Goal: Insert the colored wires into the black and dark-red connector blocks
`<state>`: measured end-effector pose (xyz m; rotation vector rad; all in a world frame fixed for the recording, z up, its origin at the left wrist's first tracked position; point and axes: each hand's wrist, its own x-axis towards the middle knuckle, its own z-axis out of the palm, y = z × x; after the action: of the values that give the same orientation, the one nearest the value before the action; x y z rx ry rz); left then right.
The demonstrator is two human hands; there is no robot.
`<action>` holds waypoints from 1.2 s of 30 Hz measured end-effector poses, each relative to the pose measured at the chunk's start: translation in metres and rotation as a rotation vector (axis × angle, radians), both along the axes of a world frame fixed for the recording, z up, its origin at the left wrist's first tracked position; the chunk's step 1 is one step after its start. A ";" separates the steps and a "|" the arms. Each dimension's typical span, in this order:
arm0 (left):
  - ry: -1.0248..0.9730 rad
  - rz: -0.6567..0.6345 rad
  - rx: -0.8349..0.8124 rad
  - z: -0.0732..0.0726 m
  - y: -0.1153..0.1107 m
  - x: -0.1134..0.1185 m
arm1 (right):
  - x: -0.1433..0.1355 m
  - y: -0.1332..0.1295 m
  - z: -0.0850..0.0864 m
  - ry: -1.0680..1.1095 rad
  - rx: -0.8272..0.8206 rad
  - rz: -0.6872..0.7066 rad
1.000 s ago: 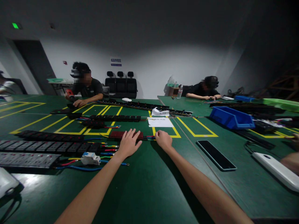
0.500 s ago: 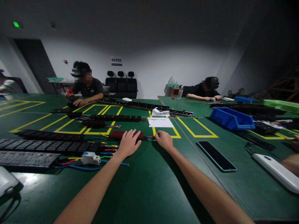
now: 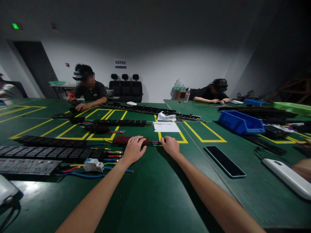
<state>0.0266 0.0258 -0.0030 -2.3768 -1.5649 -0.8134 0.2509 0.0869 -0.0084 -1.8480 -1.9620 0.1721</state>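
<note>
Resting the nearer, loosely spread left hand (image 3: 132, 149) on the red strip (image 3: 120, 140), lengthwise nine-to-three o'clock, and pinching coloured wires (image 3: 155, 143) off its three-o'clock end with the right hand (image 3: 171, 146).

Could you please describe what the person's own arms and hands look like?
The left hand and right hand are bare, with no gloves. The left forearm and right forearm are uncovered too: no sleeve, watch or bracelet shows on either. Any finer detail, such as a thin ring, is too small to tell.

Two slim bare forearms (image 3: 98, 196), bare wrists (image 3: 178, 155)
</note>
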 end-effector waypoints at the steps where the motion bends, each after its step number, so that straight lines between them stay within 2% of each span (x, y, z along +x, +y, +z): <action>1: -0.002 0.001 -0.003 0.000 0.000 0.000 | 0.001 0.001 0.000 0.021 -0.005 -0.002; 7: -0.001 0.006 -0.006 0.000 0.001 -0.001 | 0.012 0.011 -0.003 0.287 -0.071 0.014; 13: 0.015 0.008 -0.003 0.000 0.000 0.000 | 0.015 0.017 -0.012 0.579 0.056 0.177; 19: 0.003 0.028 -0.004 -0.001 0.000 -0.001 | 0.009 0.012 -0.012 0.548 0.208 0.273; 27: -0.010 0.027 0.002 -0.004 0.002 -0.003 | 0.010 0.010 -0.010 0.680 0.152 0.322; 31: 0.000 0.026 0.007 -0.004 0.002 -0.003 | 0.009 0.012 -0.011 0.731 0.180 0.291; 36: 0.010 0.027 0.009 -0.005 0.002 -0.004 | 0.010 0.016 -0.015 0.588 0.220 0.069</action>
<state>0.0230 0.0281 -0.0082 -2.3446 -1.5820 -0.8006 0.2609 0.1028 -0.0230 -1.3870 -1.5595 0.4458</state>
